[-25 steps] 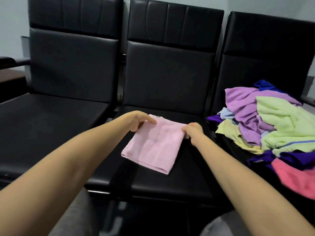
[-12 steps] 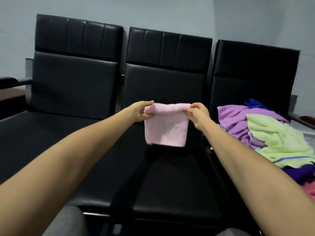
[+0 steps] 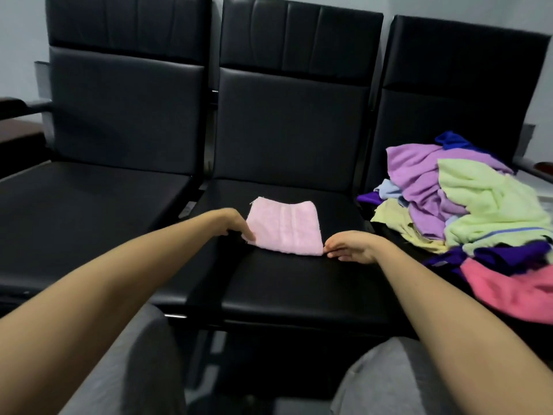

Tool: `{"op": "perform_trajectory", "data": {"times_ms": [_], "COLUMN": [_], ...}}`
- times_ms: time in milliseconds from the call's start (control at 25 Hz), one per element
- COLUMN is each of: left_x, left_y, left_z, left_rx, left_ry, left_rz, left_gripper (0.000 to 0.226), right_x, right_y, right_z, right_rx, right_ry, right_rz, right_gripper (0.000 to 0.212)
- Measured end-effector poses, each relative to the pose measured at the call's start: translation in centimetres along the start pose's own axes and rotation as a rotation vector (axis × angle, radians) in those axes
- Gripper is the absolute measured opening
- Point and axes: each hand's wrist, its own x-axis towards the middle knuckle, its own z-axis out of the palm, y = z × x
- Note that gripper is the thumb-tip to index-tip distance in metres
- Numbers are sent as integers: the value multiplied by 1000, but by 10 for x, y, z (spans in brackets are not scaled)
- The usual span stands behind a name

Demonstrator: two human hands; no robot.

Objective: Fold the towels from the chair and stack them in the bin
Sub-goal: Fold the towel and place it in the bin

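A folded pink towel (image 3: 284,227) lies flat on the seat of the middle black chair (image 3: 299,283). My left hand (image 3: 236,224) pinches its near-left corner. My right hand (image 3: 350,245) holds the near-right corner between thumb and fingertips, low on the seat. A heap of unfolded towels (image 3: 466,211), purple, light green, yellow, blue and coral pink, fills the right chair. No bin is in view.
The left black chair (image 3: 74,205) has a bare seat. Dark armrests stick out at the far left (image 3: 18,106) and far right (image 3: 535,172). My knees in grey trousers (image 3: 143,354) are close to the front edge of the seats.
The pink towel was held up in the air by its top corners half a second ago. It now lies folded flat on the middle seat, with both hands at its near corners.
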Motion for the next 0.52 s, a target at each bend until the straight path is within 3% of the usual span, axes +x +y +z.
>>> {"op": "perform_trajectory", "data": {"times_ms": [120, 200, 360, 520], "left_x": [-11, -15, 4, 2], "left_y": [18, 30, 43, 51], "left_z": [-13, -13, 14, 33], "left_rx": [-124, -172, -314, -152], "left_ry": [-71, 9, 77, 192], "left_rz": [-64, -53, -79, -1], "left_gripper": [57, 53, 62, 51], "right_x": [-5, 1, 31, 67], "right_y": [-9, -19, -29, -24], "right_z": [-8, -4, 23, 31], "right_rx": [55, 113, 293, 411], "right_ry": [83, 170, 233, 332], "right_rz": [48, 28, -29, -53], "right_gripper": [12, 12, 36, 69]}}
